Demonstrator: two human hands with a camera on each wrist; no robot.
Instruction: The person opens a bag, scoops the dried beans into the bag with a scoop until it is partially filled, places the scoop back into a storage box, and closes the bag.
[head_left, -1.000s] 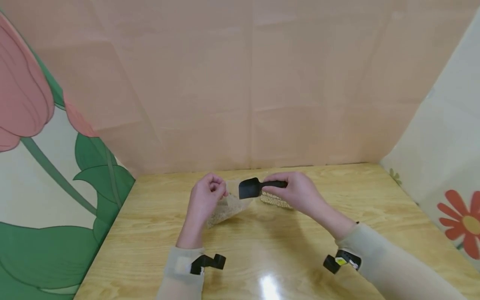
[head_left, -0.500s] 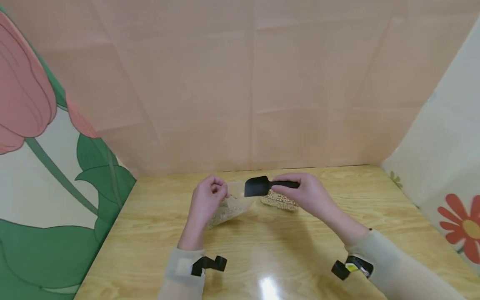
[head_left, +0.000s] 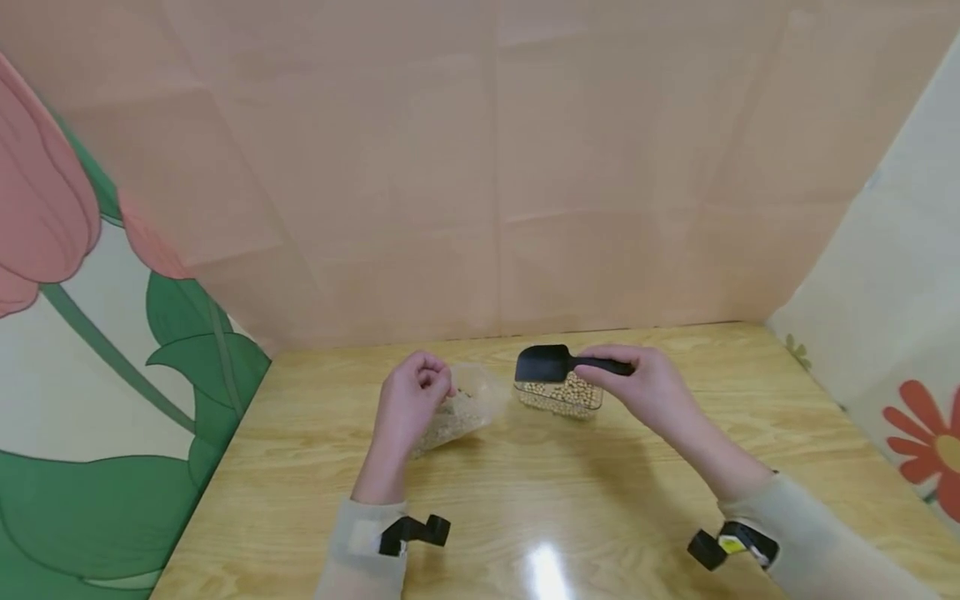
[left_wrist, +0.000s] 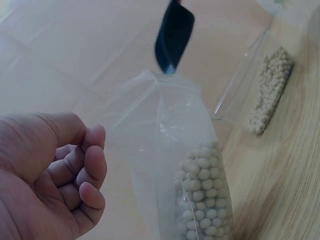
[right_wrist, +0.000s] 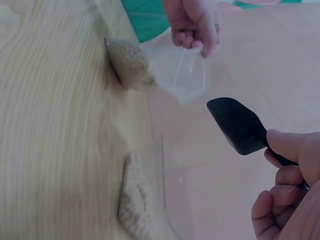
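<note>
My left hand (head_left: 412,390) pinches the top edge of a clear plastic bag (left_wrist: 165,120). Pale round beads fill the bag's lower part, which rests on the table. In my right hand (head_left: 648,382) is the handle of a small black scoop (head_left: 543,364), held level in the air. The scoop overlaps the back of a clear box (head_left: 558,402) in the head view; whether anything lies in the scoop I cannot tell. Similar pale beads (right_wrist: 136,197) lie in that box, to the right of the bag.
Both things stand on a wood-grain table (head_left: 495,500). A pinkish covering (head_left: 495,183) hangs behind it. Flower-patterned panels flank the left and right sides. Each sleeve carries a black wrist camera (head_left: 731,546).
My right hand has moved right with the scoop, from beside the bag's mouth to above the box. The left hand keeps its hold on the bag in nearly the same spot.
</note>
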